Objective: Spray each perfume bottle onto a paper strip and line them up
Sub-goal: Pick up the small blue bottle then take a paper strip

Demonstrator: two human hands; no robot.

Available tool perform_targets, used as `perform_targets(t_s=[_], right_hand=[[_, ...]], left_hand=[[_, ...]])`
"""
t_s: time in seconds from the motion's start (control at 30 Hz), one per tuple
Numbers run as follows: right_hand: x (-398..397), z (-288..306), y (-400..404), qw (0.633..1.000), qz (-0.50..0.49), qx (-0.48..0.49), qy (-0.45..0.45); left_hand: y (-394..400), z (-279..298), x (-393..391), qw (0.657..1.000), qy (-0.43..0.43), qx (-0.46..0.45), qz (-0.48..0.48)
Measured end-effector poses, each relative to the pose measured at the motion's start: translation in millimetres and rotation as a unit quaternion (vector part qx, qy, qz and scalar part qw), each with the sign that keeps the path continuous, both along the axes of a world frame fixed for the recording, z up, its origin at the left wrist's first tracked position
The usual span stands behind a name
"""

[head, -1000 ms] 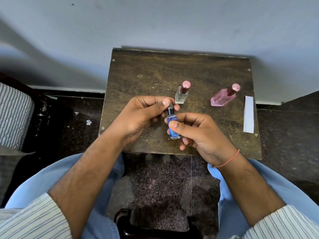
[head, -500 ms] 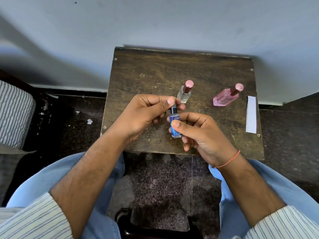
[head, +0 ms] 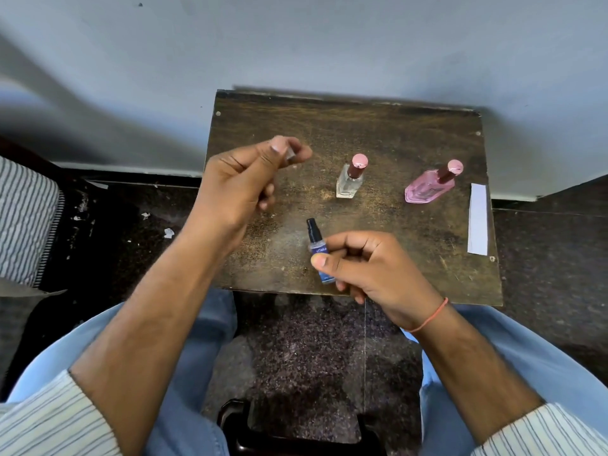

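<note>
My right hand [head: 368, 268] grips a small blue perfume bottle [head: 318, 250] over the near edge of the small wooden table [head: 394, 133]; its black spray nozzle is bare and points away from me. My left hand [head: 243, 182] is raised over the table's left side and pinches the bottle's small clear cap [head: 290, 155] between thumb and fingertips. A clear bottle with a pink cap [head: 350, 177] stands at the table's middle. A pink bottle with a pink cap [head: 431, 189] stands to its right. A white paper strip [head: 477, 218] lies along the right edge.
The table stands against a pale wall [head: 296, 44]. Dark speckled floor [head: 312, 350] shows between my knees, with a dark object [head: 296, 436] at the bottom. Striped fabric [head: 23, 222] lies at the far left.
My left hand has pulled the cap off the blue bottle and moved up and left with it. My right hand has stayed near the table's front edge with the bottle.
</note>
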State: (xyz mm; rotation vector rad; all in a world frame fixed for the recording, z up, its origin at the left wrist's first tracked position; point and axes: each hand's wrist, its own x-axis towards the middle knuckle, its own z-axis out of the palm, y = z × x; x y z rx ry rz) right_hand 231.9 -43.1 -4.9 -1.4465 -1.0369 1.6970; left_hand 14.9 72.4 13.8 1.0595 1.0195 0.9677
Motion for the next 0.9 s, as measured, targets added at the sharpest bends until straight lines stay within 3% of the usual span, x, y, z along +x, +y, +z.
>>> perform_targets(t_s=[0.17, 0.3, 0.4, 0.63, 0.9], right_hand=[[7.5, -2.2, 7.6, 0.999, -0.016, 0.041, -0.019], [17.4, -4.0, 10.8, 0.987, 0.000, 0.111, -0.116], [22.9, -7.0, 11.9, 0.975, -0.005, 0.131, -0.177], [25.5, -6.2, 10.3, 0.962, -0.026, 0.162, -0.217], [24.9, -12.3, 9.5, 0.949, -0.020, 0.189, -0.252]], left_hand=[[-1.3, -1.6, -4.5, 0.968, 0.204, 0.147, 0.010], [2.3, -4.1, -17.2, 0.932, 0.312, 0.185, -0.002], [5.4, -7.8, -23.3, 0.913, 0.354, 0.202, -0.022], [8.2, -15.7, -23.2, 0.874, 0.436, 0.206, -0.067], [7.5, -20.0, -24.0, 0.856, 0.474, 0.180, -0.104]])
